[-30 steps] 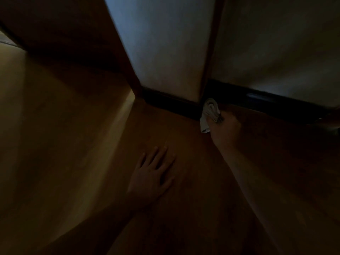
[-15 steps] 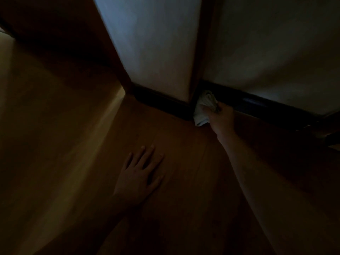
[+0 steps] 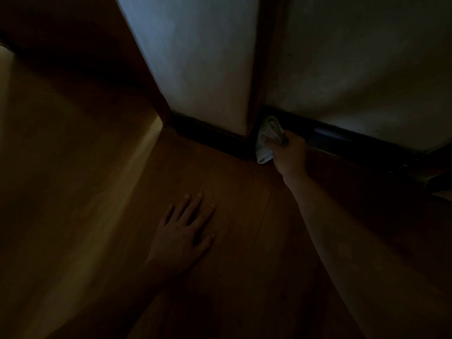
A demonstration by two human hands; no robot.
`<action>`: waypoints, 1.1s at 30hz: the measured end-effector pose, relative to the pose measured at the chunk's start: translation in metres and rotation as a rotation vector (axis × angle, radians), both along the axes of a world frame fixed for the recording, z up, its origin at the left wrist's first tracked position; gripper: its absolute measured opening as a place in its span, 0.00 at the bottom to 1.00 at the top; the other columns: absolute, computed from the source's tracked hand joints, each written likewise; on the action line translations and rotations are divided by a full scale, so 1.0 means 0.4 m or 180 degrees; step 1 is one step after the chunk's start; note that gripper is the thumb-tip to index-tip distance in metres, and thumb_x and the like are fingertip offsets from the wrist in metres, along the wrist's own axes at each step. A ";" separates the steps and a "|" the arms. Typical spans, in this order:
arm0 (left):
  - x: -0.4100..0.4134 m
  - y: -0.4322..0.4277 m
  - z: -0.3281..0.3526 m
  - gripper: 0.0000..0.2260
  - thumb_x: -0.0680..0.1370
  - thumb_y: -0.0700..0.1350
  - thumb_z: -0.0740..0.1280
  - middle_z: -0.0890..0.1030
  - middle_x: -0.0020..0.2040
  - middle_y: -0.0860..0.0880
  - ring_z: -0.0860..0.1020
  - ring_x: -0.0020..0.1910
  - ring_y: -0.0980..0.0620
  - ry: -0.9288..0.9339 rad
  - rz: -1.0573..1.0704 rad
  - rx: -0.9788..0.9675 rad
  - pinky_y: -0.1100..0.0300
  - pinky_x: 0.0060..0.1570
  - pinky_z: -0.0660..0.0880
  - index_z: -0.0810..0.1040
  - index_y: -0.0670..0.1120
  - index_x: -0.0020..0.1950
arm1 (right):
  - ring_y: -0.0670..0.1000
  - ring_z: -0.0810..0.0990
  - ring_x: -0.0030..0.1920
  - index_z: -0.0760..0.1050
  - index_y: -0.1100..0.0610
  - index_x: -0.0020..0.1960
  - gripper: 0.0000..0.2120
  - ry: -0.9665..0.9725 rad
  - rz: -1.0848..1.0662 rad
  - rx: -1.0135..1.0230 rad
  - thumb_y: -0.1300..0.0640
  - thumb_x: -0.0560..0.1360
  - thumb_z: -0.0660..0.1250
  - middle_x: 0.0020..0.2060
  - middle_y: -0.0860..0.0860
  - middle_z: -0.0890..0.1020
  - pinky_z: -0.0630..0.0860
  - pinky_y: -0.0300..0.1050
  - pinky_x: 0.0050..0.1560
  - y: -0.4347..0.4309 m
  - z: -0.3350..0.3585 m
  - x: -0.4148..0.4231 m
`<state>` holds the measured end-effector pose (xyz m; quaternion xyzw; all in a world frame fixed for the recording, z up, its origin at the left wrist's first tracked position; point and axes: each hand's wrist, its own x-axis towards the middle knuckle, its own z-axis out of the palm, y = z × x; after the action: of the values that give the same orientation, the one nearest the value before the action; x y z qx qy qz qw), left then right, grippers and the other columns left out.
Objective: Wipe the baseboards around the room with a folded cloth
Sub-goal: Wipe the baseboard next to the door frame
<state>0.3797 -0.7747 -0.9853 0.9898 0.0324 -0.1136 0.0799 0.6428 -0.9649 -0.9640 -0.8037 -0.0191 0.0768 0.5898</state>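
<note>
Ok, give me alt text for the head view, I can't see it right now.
The right hand grips a pale cloth against the dark baseboard at a wall corner; the left hand rests flat on the wooden floor. Very dim lighting.

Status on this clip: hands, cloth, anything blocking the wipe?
Right hand grips cloth at the baseboard corner. Left hand flat on floor. Nothing seen blocking; light is dim.

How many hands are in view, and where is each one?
2. The left hand lies flat on the wooden floor, fingers spread. The right hand grips the cloth against the dark baseboard at the wall corner. None seem hidden.
</note>
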 end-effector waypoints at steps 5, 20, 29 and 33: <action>0.003 -0.007 0.002 0.29 0.80 0.71 0.41 0.40 0.82 0.56 0.39 0.81 0.50 0.0052 0.0058 0.0053 0.44 0.78 0.43 0.41 0.67 0.80 | 0.54 0.81 0.41 0.80 0.67 0.46 0.13 -0.0027 0.0076 -0.0132 0.56 0.74 0.74 0.41 0.59 0.82 0.77 0.48 0.42 -0.018 -0.004 -0.013; 0.078 -0.058 0.005 0.31 0.77 0.72 0.44 0.43 0.82 0.57 0.43 0.81 0.50 -0.0036 0.0087 -0.0052 0.39 0.78 0.46 0.48 0.67 0.80 | 0.41 0.71 0.31 0.67 0.50 0.30 0.19 -0.0316 -0.0152 -0.0398 0.60 0.74 0.72 0.29 0.46 0.73 0.66 0.37 0.32 -0.055 0.032 -0.020; 0.080 -0.046 0.007 0.31 0.78 0.72 0.45 0.40 0.82 0.56 0.39 0.81 0.50 -0.0002 0.0006 -0.0015 0.40 0.78 0.44 0.45 0.67 0.80 | 0.53 0.78 0.38 0.74 0.58 0.37 0.11 -0.0461 -0.1205 -0.1426 0.57 0.77 0.66 0.41 0.59 0.80 0.65 0.41 0.33 -0.026 0.007 -0.019; 0.079 -0.045 0.001 0.30 0.78 0.72 0.46 0.42 0.82 0.55 0.42 0.81 0.49 -0.0075 -0.0013 0.0010 0.39 0.77 0.46 0.46 0.67 0.80 | 0.56 0.80 0.40 0.77 0.63 0.39 0.12 -0.0636 -0.0914 -0.1412 0.57 0.77 0.65 0.42 0.61 0.80 0.66 0.41 0.34 -0.008 0.010 -0.011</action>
<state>0.4114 -0.7926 -0.9848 0.9912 0.0296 -0.1020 0.0785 0.6384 -0.9679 -0.9600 -0.9112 0.0542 -0.0848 0.3995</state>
